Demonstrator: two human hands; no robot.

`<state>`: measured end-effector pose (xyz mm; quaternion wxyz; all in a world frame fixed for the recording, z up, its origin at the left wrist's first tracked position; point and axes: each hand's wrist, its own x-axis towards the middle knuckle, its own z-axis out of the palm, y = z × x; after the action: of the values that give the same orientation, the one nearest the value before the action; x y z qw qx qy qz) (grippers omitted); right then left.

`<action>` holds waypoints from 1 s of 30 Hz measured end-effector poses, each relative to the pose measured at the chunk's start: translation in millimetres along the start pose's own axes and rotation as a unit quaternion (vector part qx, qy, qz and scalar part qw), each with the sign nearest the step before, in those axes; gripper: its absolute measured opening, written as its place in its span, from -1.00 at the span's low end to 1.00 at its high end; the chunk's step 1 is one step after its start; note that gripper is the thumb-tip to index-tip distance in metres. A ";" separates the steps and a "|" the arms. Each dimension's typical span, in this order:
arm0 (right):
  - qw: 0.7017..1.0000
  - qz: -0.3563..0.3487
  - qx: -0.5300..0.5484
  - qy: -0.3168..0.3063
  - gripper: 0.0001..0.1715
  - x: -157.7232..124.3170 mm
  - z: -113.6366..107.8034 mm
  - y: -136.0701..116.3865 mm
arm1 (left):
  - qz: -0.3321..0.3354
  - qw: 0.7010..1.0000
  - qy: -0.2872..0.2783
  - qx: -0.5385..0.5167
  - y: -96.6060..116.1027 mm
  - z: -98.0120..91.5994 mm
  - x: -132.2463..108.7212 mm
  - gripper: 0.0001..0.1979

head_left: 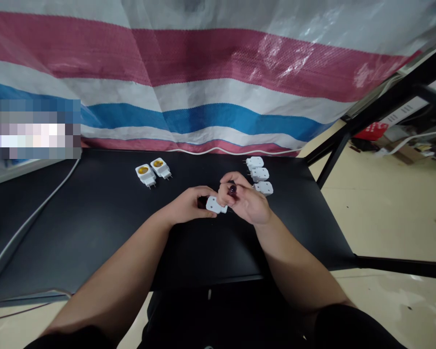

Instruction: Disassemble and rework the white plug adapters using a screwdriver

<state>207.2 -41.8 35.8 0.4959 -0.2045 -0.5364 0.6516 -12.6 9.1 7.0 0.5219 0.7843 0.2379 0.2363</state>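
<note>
Across the top of the frame, a woven plastic tarpaulin (218,82) in pink, white and blue stripes hangs behind a black table (94,237). A pixelated patch (32,128) covers part of the left side. Cream floor (392,218) shows at right, with a black metal table frame (381,111) at upper right and a red carton (370,131) beyond it. A white cable (32,218) runs along the table at left.

Table, upper centre: two white lamp-socket adapters (153,170) with amber centres lie side by side, prongs toward lower right. Right of centre: three white plug adapters (259,174) form a loose column, the nearest just beyond the right hand's knuckles.

Both hands are at centre, close together, above the table. Left hand (189,206): closed, curled around a fourth white adapter (215,205), which projects from it toward the right hand. A dark piece (202,202) shows beneath the left fingers; its shape is hidden. Right hand (247,203): closed in a pinch, with a small dark purple object (233,190) among the fingers. Whether that object touches the held adapter: cannot tell.
</note>
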 end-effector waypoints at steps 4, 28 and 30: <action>0.997 -0.071 0.006 0.003 -0.68 2.0 5.3 9.6 | -0.009 1.000 0.004 -0.004 -0.5 -0.7 -0.1 -0.59; 0.996 -0.042 -0.018 0.074 -0.58 -1.8 12.9 -5.0 | 0.001 1.000 0.002 -0.010 0.3 -1.0 -1.1 -0.58; 0.996 -0.054 0.005 0.066 -0.59 -1.5 15.5 -2.7 | -0.002 1.000 0.005 -0.002 0.4 -1.4 -1.3 -0.58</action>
<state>196.6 -50.9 43.2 0.5653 -0.2155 -0.5098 0.6116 -14.4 9.1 7.7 0.5227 0.7816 0.2414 0.2398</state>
